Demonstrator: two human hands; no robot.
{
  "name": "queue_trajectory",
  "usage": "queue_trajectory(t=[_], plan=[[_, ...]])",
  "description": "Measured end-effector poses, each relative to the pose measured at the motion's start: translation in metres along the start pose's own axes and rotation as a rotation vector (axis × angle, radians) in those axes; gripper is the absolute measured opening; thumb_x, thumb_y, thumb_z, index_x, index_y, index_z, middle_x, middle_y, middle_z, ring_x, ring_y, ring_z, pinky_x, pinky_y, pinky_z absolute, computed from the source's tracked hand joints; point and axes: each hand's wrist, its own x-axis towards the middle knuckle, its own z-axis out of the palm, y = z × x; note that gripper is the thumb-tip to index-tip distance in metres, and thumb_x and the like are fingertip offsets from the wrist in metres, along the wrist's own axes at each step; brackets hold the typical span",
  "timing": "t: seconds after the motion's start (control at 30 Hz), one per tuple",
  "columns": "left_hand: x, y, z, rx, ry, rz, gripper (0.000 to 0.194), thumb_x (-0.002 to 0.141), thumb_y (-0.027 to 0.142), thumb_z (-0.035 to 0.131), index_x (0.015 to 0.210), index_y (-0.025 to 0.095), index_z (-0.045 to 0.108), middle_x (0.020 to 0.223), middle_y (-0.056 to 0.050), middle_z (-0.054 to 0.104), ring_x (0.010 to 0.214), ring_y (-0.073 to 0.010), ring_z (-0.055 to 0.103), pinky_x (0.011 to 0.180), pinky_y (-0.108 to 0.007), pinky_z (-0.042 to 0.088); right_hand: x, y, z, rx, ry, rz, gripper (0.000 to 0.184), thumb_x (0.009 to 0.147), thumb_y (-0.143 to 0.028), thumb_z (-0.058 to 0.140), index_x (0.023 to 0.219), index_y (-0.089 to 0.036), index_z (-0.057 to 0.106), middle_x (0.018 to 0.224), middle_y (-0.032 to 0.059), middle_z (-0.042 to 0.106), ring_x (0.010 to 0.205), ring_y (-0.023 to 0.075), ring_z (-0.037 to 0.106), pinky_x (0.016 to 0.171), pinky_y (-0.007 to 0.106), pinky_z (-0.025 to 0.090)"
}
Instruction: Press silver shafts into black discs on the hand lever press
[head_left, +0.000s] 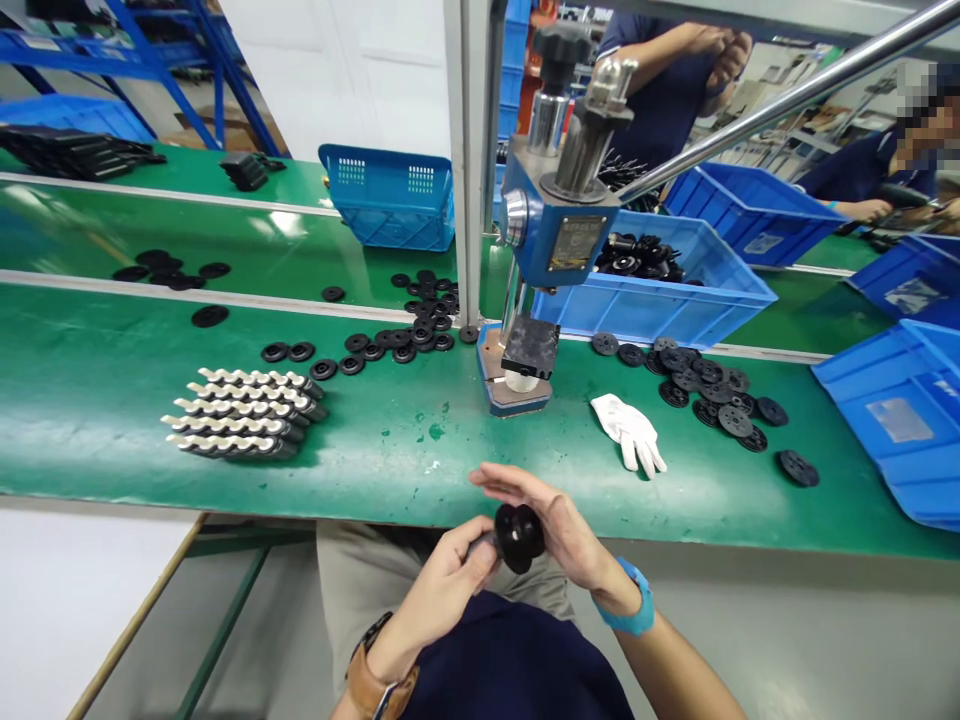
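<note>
Both of my hands are just off the near edge of the green table (112, 420), over my lap. A black round part (519, 537) on a short shaft sits between them. My left hand (450, 570) is closed around its shaft end. My right hand (551, 520) lies against the part's far side with its fingers stretched out flat. A blue hand press (551, 235) with a long steel lever (787, 100) stands on the table straight ahead of my hands.
A stack of silver-and-black shafts (244, 412) lies left. Black discs (405, 330) are scattered behind it and at the right (712, 385). A white glove (630, 432) lies beside the press. Blue bins (660, 280) (900, 410) stand behind and right. Other people work across the table.
</note>
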Motion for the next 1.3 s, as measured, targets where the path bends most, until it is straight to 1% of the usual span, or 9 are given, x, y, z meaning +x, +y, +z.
queue_trajectory(t=[0.1, 0.17, 0.2, 0.33, 0.5, 0.67, 0.87, 1.13, 1.3], plan=[[0.001, -0.001, -0.005, -0.080, 0.078, 0.061, 0.051, 0.083, 0.063, 0.073, 0.103, 0.017, 0.075, 0.084, -0.005, 0.065, 0.074, -0.0180, 0.052, 0.072, -0.027, 0.046, -0.003, -0.008, -0.005, -0.207, -0.013, -0.125, 0.082, 0.089, -0.076, 0.059, 0.152, -0.023, 0.050, 0.150, 0.0159, 0.057, 0.140, 0.0333, 0.053, 0.118, 0.052, 0.040], [0.002, 0.003, -0.006, -0.081, 0.112, 0.096, 0.045, 0.080, 0.055, 0.080, 0.103, 0.017, 0.076, 0.090, -0.007, 0.070, 0.085, -0.0219, 0.058, 0.083, -0.030, 0.049, -0.006, -0.010, -0.004, -0.357, -0.051, -0.195, 0.086, 0.081, -0.066, 0.077, 0.151, -0.023, 0.051, 0.148, 0.0158, 0.059, 0.139, 0.0335, 0.054, 0.118, 0.050, 0.041], [0.002, 0.005, -0.006, -0.077, 0.102, 0.106, 0.042, 0.079, 0.052, 0.082, 0.101, 0.017, 0.077, 0.090, -0.006, 0.071, 0.086, -0.0224, 0.059, 0.085, -0.031, 0.050, -0.007, -0.009, -0.003, -0.400, -0.063, -0.229, 0.084, 0.082, -0.060, 0.081, 0.151, -0.024, 0.051, 0.147, 0.0153, 0.060, 0.138, 0.0327, 0.055, 0.118, 0.049, 0.042], [0.003, 0.012, -0.004, -0.030, 0.036, 0.114, 0.036, 0.082, 0.050, 0.080, 0.096, 0.017, 0.080, 0.087, -0.006, 0.074, 0.080, -0.0203, 0.060, 0.081, -0.030, 0.052, -0.011, -0.010, 0.003, -0.453, -0.084, -0.324, 0.073, 0.090, -0.044, 0.078, 0.154, -0.026, 0.047, 0.143, 0.0130, 0.064, 0.140, 0.0294, 0.055, 0.118, 0.048, 0.043], [0.000, 0.012, -0.002, -0.011, 0.048, 0.117, 0.042, 0.080, 0.056, 0.080, 0.097, 0.018, 0.082, 0.091, -0.007, 0.076, 0.081, -0.0207, 0.063, 0.076, -0.028, 0.054, -0.015, -0.016, 0.003, -0.464, -0.121, -0.363, 0.071, 0.093, -0.042, 0.075, 0.155, -0.025, 0.044, 0.146, 0.0138, 0.062, 0.141, 0.0285, 0.055, 0.119, 0.048, 0.044], [0.000, 0.015, -0.002, -0.026, -0.018, 0.123, 0.035, 0.084, 0.050, 0.079, 0.099, 0.019, 0.082, 0.090, -0.006, 0.076, 0.083, -0.0202, 0.066, 0.080, -0.027, 0.055, -0.018, -0.018, 0.002, -0.472, -0.131, -0.368, 0.068, 0.095, -0.039, 0.074, 0.154, -0.023, 0.045, 0.147, 0.0150, 0.061, 0.142, 0.0276, 0.054, 0.120, 0.048, 0.043], [0.002, 0.013, -0.003, -0.040, -0.039, 0.148, 0.030, 0.086, 0.045, 0.078, 0.100, 0.019, 0.081, 0.087, -0.005, 0.075, 0.083, -0.0197, 0.066, 0.082, -0.028, 0.055, -0.020, -0.017, 0.002, -0.468, -0.132, -0.360, 0.066, 0.096, -0.041, 0.071, 0.154, -0.022, 0.045, 0.147, 0.0160, 0.061, 0.142, 0.0280, 0.053, 0.119, 0.049, 0.044], [0.001, 0.009, -0.003, 0.045, -0.004, 0.159, 0.040, 0.087, 0.052, 0.074, 0.103, 0.015, 0.081, 0.088, -0.008, 0.076, 0.079, -0.0199, 0.063, 0.076, -0.028, 0.054, -0.021, -0.018, 0.001, -0.486, -0.129, -0.335, 0.064, 0.096, -0.042, 0.071, 0.152, -0.023, 0.047, 0.145, 0.0149, 0.063, 0.141, 0.0288, 0.055, 0.118, 0.049, 0.045], [0.004, 0.012, -0.001, 0.070, 0.016, 0.177, 0.032, 0.088, 0.045, 0.075, 0.096, 0.015, 0.080, 0.087, -0.007, 0.075, 0.084, -0.0216, 0.065, 0.081, -0.030, 0.054, -0.021, -0.026, 0.006, -0.565, -0.037, -0.325, 0.080, 0.088, -0.050, 0.079, 0.153, -0.021, 0.043, 0.145, 0.0167, 0.062, 0.140, 0.0308, 0.055, 0.117, 0.049, 0.047]])
